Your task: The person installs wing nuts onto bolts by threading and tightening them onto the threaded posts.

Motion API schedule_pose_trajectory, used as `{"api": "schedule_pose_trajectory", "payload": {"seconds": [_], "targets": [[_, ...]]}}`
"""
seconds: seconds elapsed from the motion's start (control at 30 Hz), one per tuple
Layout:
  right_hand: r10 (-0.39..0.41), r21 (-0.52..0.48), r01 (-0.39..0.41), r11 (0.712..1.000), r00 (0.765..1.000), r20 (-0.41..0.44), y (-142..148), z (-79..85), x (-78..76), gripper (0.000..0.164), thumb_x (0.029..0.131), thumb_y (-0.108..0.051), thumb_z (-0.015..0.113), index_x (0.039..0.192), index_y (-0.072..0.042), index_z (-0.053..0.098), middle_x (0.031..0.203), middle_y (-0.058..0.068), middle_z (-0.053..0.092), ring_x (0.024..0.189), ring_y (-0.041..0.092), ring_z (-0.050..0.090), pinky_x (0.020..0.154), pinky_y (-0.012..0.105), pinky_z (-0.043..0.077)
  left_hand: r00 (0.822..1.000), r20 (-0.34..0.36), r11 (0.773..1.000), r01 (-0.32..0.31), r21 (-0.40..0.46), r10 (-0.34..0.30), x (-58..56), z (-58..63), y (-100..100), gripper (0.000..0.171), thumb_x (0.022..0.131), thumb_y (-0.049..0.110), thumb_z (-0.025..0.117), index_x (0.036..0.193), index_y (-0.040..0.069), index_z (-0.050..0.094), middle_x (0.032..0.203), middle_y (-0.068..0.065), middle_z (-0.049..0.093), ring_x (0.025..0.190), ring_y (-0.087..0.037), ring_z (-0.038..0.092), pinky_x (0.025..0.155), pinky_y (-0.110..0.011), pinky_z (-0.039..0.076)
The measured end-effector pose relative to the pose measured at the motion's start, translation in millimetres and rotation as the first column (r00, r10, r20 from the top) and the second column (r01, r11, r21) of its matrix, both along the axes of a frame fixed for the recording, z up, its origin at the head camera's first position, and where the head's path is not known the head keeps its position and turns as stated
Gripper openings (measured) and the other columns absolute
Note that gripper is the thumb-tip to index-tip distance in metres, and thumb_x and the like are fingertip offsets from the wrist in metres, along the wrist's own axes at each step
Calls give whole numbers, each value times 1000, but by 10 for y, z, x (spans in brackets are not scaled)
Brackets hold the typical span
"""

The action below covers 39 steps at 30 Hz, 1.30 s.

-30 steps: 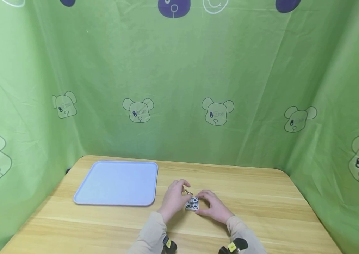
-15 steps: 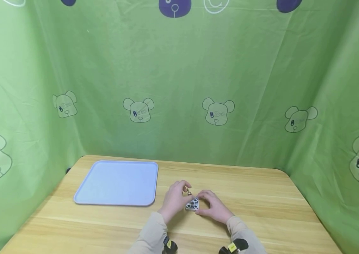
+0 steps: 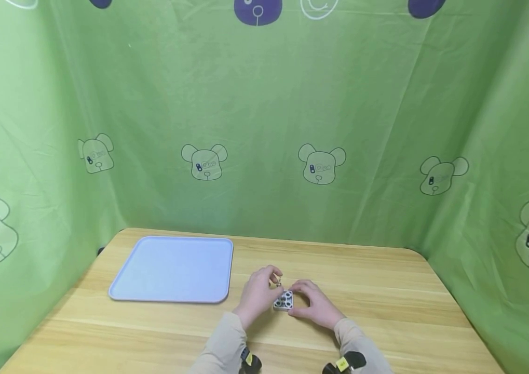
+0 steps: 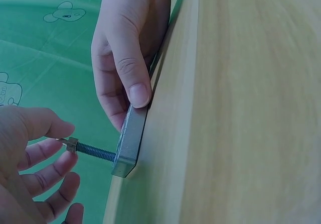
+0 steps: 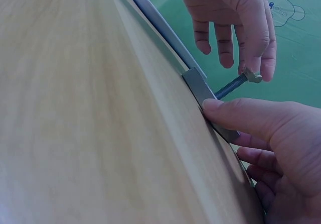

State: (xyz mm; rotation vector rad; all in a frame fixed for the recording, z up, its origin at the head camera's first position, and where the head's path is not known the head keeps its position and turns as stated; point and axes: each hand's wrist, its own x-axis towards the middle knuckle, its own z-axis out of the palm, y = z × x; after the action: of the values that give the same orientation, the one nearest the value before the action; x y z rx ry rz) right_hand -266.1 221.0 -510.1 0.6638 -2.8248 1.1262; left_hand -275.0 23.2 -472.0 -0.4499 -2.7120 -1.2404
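A small square grey metal block (image 3: 283, 307) with round holes in its top lies on the wooden table. From one of its corners rises a threaded rod (image 4: 95, 151), upright from the block's face. At the rod's top end sits a brass-coloured wing nut (image 5: 252, 77). My left hand (image 3: 257, 292) pinches this nut between thumb and forefinger, with the other fingers loosely spread below. My right hand (image 3: 313, 306) holds the block from the right, its thumb (image 5: 213, 105) on the near edge and fingers round the far side.
A pale blue rectangular tray (image 3: 173, 270) lies on the table (image 3: 362, 275) to the left of my hands. Green curtain (image 3: 264, 208) with bear prints hangs behind and on both sides. Both wrists carry small black cameras.
The wing nut has turned between my left fingers, its wings now at a different angle. My left fingertips shift slightly. The right hand and the block stay in place.
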Motion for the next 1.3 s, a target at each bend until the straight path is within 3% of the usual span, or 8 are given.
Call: {"api": "schedule_pose_trajectory", "payload": {"seconds": [0.37, 0.67, 1.3], "targets": [[0, -15, 0, 1000, 1000, 7, -4, 3, -1, 58, 76, -34, 79, 122, -5, 60, 133, 17, 53, 126, 40, 48, 108, 62, 33, 1000, 15, 1000, 0, -1, 0, 10, -10, -15, 25, 82, 17, 74, 105, 14, 66, 88, 3, 66, 73, -6, 52, 65, -22, 42], [-1, -14, 1, 1000, 1000, 21, -5, 0, -3, 58, 77, -35, 79, 122, -5, 60, 134, 17, 53, 127, 40, 47, 108, 62, 33, 1000, 5, 1000, -24, -9, 24, 20, -32, -7, 15, 80, 19, 77, 91, 15, 68, 87, 3, 67, 76, -9, 56, 70, -25, 45], [0, -11, 0, 1000, 1000, 17, -8, -2, 0, 56, 77, -35, 79, 121, -7, 60, 132, 15, 54, 126, 39, 48, 108, 62, 34, 1000, -21, 996, 0, -84, -1, 42, -11, -17, 14, 82, 14, 71, 96, 17, 71, 91, -2, 65, 82, -15, 57, 70, -30, 46]]}}
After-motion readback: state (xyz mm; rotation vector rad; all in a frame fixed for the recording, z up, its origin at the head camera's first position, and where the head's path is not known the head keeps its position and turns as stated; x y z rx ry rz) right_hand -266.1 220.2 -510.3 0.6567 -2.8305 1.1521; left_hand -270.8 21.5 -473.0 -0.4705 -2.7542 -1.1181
